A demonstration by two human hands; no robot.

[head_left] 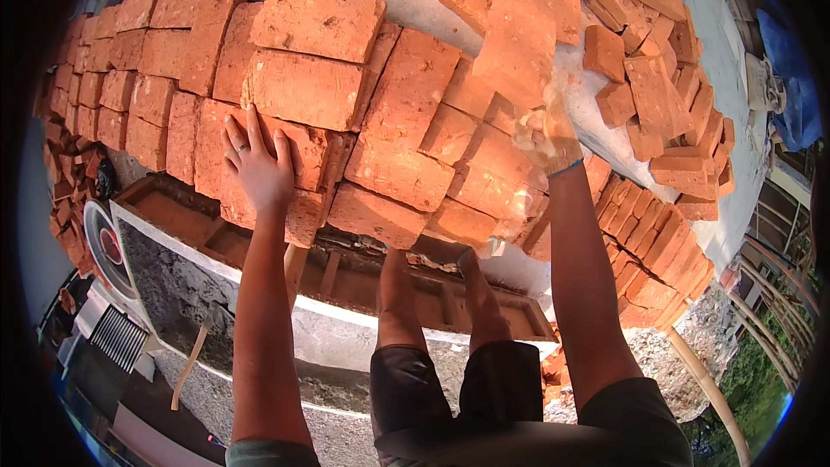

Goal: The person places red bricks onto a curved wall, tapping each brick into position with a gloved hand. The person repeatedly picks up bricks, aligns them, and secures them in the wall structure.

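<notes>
My left hand (258, 166) lies flat with its fingers spread on the top of an orange-red brick (304, 156) in the long stack. It grips nothing. My right hand (548, 131), with a blue band at the wrist, reaches out over the right part of the stack and is blurred by motion. Its fingers appear closed at the near end of a brick (516, 39), which points away from me above the grey ground; the exact grip is smeared. Two larger bricks (309, 86) lie on top of the row just beyond my left hand.
Loose bricks (653, 91) are heaped at the far right, with more stacked bricks (644, 233) nearer. A wooden brick mould frame (328, 272) runs below the stack, before my legs. A wooden-handled tool (192, 363) hangs at left; a bamboo pole (709, 389) slants at right.
</notes>
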